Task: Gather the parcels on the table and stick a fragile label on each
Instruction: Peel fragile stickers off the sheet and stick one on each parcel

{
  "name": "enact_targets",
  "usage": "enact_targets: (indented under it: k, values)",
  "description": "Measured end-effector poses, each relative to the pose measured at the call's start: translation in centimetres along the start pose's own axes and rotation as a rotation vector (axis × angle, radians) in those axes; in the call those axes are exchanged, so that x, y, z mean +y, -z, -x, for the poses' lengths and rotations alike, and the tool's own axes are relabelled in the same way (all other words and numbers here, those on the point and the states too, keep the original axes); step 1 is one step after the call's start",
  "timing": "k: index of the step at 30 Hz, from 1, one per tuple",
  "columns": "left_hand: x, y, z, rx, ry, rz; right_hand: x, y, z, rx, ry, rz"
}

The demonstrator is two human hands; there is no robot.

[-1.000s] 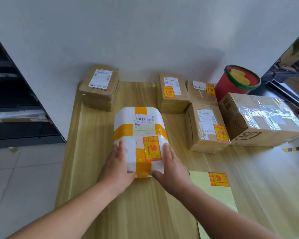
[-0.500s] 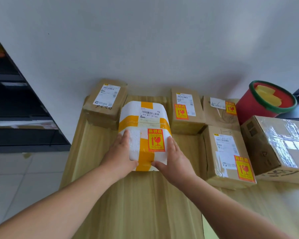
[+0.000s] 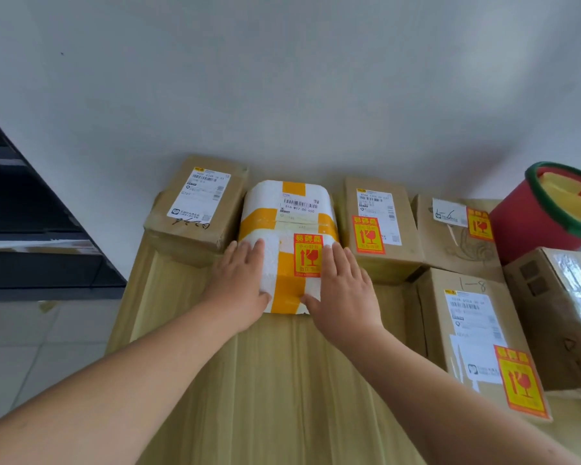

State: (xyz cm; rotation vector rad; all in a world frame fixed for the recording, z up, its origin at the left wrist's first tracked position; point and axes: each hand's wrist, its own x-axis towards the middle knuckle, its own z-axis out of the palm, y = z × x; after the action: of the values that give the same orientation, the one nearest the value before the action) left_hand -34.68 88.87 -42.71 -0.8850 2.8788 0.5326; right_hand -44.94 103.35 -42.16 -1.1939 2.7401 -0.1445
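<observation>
White parcel [image 3: 287,223] at the back of the bench [image 3: 282,380], fragile label [image 3: 308,255] facing up.
My left hand [image 3: 239,283] and right hand [image 3: 344,293] press its near corners, fingers [image 3: 254,251] straight; left brown parcel [image 3: 198,209] and right brown parcel [image 3: 376,229] flank it.

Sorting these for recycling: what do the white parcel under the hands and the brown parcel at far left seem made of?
White parcel: probably expanded foam, matte; pebbly surface, rounded corners, bound with glossy orange tape. Brown parcel: likely cardboard, dull brown; creased, dented edges, paper shipping label on top.
</observation>
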Motion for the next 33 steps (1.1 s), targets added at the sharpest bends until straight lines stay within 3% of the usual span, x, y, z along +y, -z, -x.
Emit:
enact_targets:
  k: [3, 7, 15, 19, 24, 29, 33]
  values:
    - [-0.1, 0.0, -1.1, 0.073, -0.042, -0.210, 0.1, -0.2, -1.2, 0.006, 0.044, 0.112]
    - [-0.7, 0.4, -2.8, 0.097, -0.028, -0.267, 0.4, -0.3, -3.1, -0.013, 0.036, 0.154]
    - [-1.1, 0.4, -3.7, 0.109, -0.049, -0.199, -0.8, 0.1, -3.9, 0.016, 0.002, 0.075]
    - [-3.0, 1.3, -3.1, 0.265, -0.052, -0.078, -3.4, 0.2, -3.6, 0.069, 0.122, -0.013]
    - [-7.1, 2.9, -3.7, 0.340, 0.185, -0.062, -6.2, -0.1, -4.3, 0.040, 0.209, -0.057]
    - [-9.4, 3.2, -5.0, 0.181, 0.445, -0.033, -7.4, -0.3, -5.0, 0.000, 0.236, -0.055]
    - [-9.2, 3.0, -5.7, 0.130, 0.511, 0.067, -7.8, -0.3, -5.1, -0.007, 0.249, -0.058]
